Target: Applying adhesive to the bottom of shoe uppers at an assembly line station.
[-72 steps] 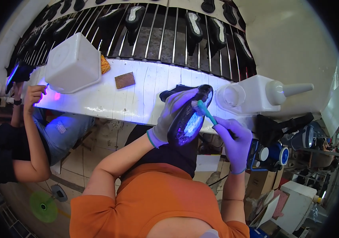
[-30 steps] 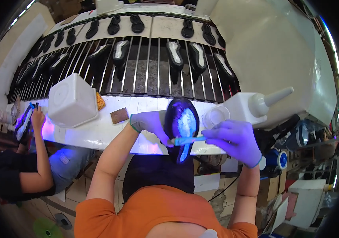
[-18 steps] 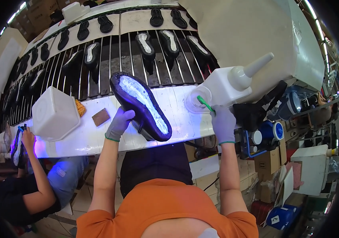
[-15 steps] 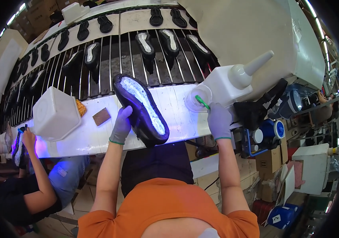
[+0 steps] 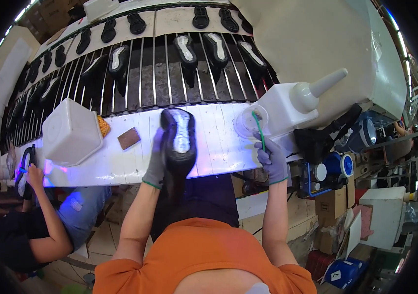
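My gloved left hand (image 5: 155, 161) grips the side of a black shoe upper (image 5: 178, 164), its white-coated underside (image 5: 181, 134) facing up under bluish light. The shoe is tilted, held over the front edge of the white bench. In my gloved right hand (image 5: 273, 160) is a small brush with a thin green handle (image 5: 262, 139). The brush's bristles are over a round translucent cup (image 5: 243, 128); whether they touch its inside I cannot tell. Behind the cup lies a white plastic bottle (image 5: 285, 105) with a long spout.
Behind the bench (image 5: 218, 152), a roller conveyor (image 5: 155, 78) carries several black shoe uppers; black soles (image 5: 200, 17) line the shelf beyond. A white square container (image 5: 69, 134) and a brown block (image 5: 129, 138) stand left. A co-worker's hand (image 5: 35, 175) holds another shoe at far left.
My left hand has turned the shoe straighter and tipped it, so its underside looks foreshortened. The brush has swung more upright, its bristles now showing, as my right hand moved slightly nearer me.
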Demonstrator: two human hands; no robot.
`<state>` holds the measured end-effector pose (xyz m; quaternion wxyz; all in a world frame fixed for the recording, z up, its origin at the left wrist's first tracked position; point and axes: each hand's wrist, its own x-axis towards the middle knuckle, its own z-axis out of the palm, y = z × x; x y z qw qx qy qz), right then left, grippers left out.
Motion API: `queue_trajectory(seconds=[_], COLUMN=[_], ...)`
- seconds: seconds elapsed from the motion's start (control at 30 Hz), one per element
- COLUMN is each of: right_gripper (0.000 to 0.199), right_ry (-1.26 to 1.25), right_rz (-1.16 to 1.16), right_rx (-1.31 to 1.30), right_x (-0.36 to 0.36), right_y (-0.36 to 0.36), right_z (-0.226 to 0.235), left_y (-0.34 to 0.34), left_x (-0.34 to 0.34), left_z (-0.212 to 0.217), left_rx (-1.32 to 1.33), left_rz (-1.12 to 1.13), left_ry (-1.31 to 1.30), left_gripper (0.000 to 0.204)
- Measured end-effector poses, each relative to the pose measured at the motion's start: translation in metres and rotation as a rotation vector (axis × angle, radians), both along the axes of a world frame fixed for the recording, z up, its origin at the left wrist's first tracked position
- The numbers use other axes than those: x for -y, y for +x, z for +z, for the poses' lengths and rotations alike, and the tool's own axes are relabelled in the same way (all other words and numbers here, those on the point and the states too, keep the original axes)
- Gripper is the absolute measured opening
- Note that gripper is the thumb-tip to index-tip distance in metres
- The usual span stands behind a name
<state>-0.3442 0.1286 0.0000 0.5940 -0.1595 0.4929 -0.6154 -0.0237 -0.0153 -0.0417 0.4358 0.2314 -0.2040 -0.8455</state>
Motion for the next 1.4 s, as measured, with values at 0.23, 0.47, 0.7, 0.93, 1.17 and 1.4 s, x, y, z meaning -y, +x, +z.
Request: queue_trajectory(seconds=[0.23, 0.47, 0.7, 0.93, 1.17, 1.4], right_gripper=[0.036, 0.02, 0.025, 0.024, 0.023, 0.02], right_ry=[-0.171, -0.061, -0.271, -0.146, -0.243, -0.273], right_rz=[-0.058, 0.306, 0.511, 0.427, 0.353, 0.322], right_rx=[-0.348, -0.919, -0.898, -1.017, -1.061, -1.102], right_x=[0.05, 0.029, -0.002, 0.011, 0.028, 0.048], right_y=[0.014, 0.057, 0.071, 0.078, 0.081, 0.083], right_z=[0.077, 0.171, 0.175, 0.169, 0.166, 0.165], left_y=[-0.025, -0.019, -0.016, -0.017, -0.008, -0.007], left_x=[-0.028, -0.035, -0.038, -0.043, -0.045, -0.052], left_z=[0.056, 0.095, 0.117, 0.13, 0.131, 0.128], left_rx=[0.108, 0.165, 0.217, 0.247, 0.265, 0.377], left_rz=[-0.211, -0.287, -0.222, -0.211, -0.304, -0.222], left_ry=[0.156, -0.062, -0.201, -0.399, -0.452, -0.652], left_gripper=[0.044, 0.057, 0.054, 0.064, 0.07, 0.084])
